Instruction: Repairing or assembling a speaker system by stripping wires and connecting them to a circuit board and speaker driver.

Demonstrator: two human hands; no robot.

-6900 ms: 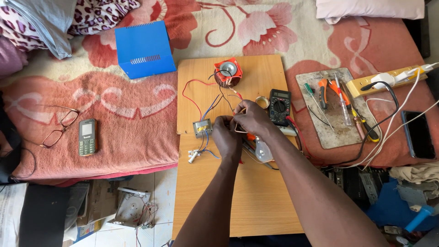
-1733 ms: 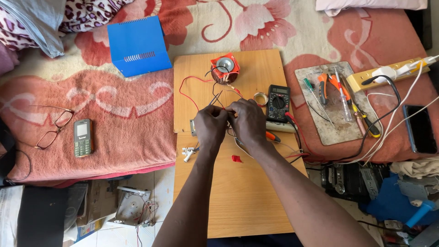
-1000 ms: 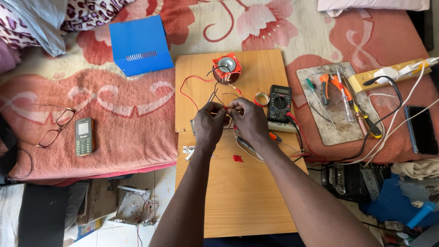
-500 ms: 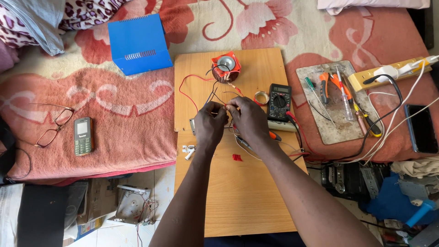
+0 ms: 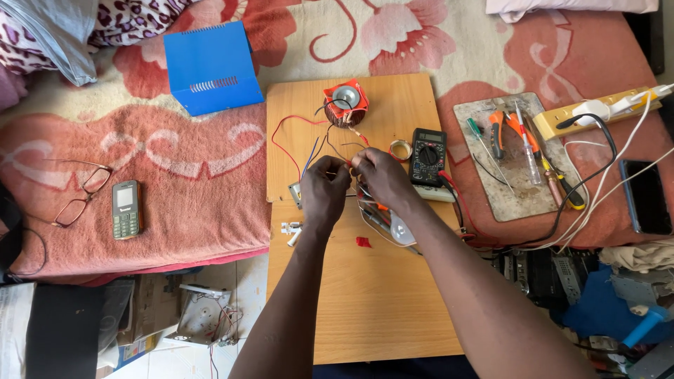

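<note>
Both hands meet over the wooden bench (image 5: 365, 281) — the left hand (image 5: 324, 189) and right hand (image 5: 379, 179) pinch thin wires (image 5: 330, 151) running from the copper coil (image 5: 345, 105), apparently joining ends. Next calls for steady, fine fingertip control — the multimeter (image 5: 427, 146) sits just beside.

The desk (image 5: 365, 309) is pale orange-brown wood. Far on it a copper-brown coil (image 5: 345, 105) wears an orange frame, with red and dark wires (image 5: 288, 140) trailing near. To the right lies a black multimeter (image 5: 427, 156). The bed's blanket (image 5: 175, 182) is salmon pink with cream floral swirls. On it, far left, sits a bright blue box (image 5: 210, 67); nearer left lies a grey-green phone (image 5: 126, 209). At far left is a leopard-spotted cloth (image 5: 133, 17).
</note>
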